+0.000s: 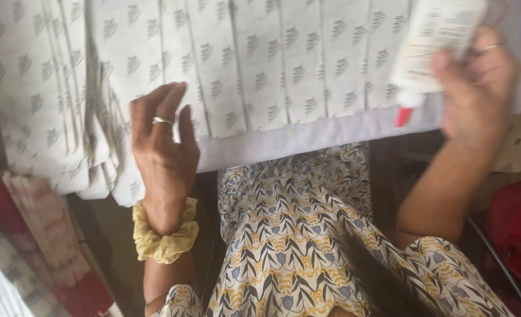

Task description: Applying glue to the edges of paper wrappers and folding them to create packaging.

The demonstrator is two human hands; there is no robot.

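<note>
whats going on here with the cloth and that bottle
A person presses the left hand flat on a white cotton cloth printed with small grey leaf motifs, spread over a table edge. The right hand grips a white plastic squeeze bottle with a red nozzle, tipped nozzle-down at the cloth's plain hem. The picture is blurred there.

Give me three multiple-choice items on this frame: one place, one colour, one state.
1. Where does the left hand rest?
A. on the printed white fabric
B. on the red cloth
C. in the lap

2. What colour is the scrunchie on the left wrist?
A. blue
B. yellow
C. black

3. What is the right hand doing?
A. lying flat and empty
B. gripping a white bottle
C. pulling thread

Key: 1 A, fingers lie spread on the fabric near its edge; 2 B, pale yellow band at the wrist; 3 B, fingers wrap the bottle, its red tip pointing down.
</note>
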